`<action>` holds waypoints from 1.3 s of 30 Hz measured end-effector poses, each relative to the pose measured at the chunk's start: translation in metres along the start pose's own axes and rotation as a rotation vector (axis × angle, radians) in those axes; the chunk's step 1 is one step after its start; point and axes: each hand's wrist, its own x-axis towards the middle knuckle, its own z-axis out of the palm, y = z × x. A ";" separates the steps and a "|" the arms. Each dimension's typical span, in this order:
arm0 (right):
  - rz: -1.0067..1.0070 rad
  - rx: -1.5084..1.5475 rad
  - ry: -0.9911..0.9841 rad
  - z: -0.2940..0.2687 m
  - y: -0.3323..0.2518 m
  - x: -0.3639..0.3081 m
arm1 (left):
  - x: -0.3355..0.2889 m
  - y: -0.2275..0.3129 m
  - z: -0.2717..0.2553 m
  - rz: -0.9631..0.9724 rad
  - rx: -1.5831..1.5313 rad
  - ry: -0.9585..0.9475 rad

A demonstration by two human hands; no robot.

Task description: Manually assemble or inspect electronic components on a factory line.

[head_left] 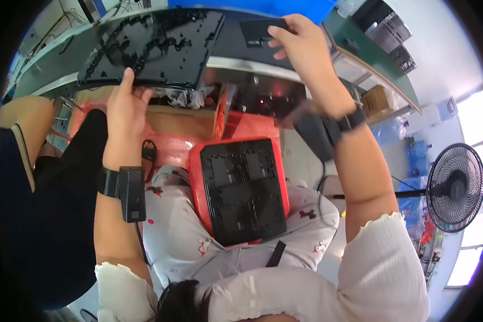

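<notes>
A large glossy black plastic panel (161,43), with raised shapes across it, lies over the front edge of the bench at upper left. My left hand (127,107) grips its near edge, thumb on top and fingers partly hidden below. At upper right, my right hand (301,45) pinches the corner of a thin dark sheet (255,35) between thumb and fingers. On my lap rests a second black plastic panel (244,206), with several flat dark rectangles set on it. A red tray-like piece (197,182) shows under that panel.
A person in dark clothes (53,214) sits close at my left. The dark bench (236,51) has a pale front edge, with a blue bin (300,8) behind it. A black fan (456,188) stands at right. Red bubble wrap (169,142) and a cardboard box (378,101) lie lower.
</notes>
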 end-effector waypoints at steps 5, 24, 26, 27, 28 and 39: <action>0.059 -0.162 -0.362 -0.042 0.010 -0.142 | -0.029 -0.021 -0.001 -0.021 -0.075 0.027; 0.601 0.112 -0.271 -0.053 0.109 -0.300 | -0.195 -0.067 -0.047 -0.376 0.424 -0.167; 0.933 0.836 -0.128 -0.066 0.103 -0.300 | -0.201 -0.088 -0.039 -0.326 0.525 -0.212; 0.919 0.901 -0.158 -0.071 0.102 -0.303 | -0.200 -0.096 -0.043 -0.358 0.581 -0.241; 0.913 0.905 -0.154 -0.072 0.100 -0.304 | -0.199 -0.107 -0.050 -0.390 0.637 -0.269; -0.150 -0.752 -0.604 -0.041 0.122 -0.369 | -0.183 -0.102 -0.071 -0.483 0.288 -0.160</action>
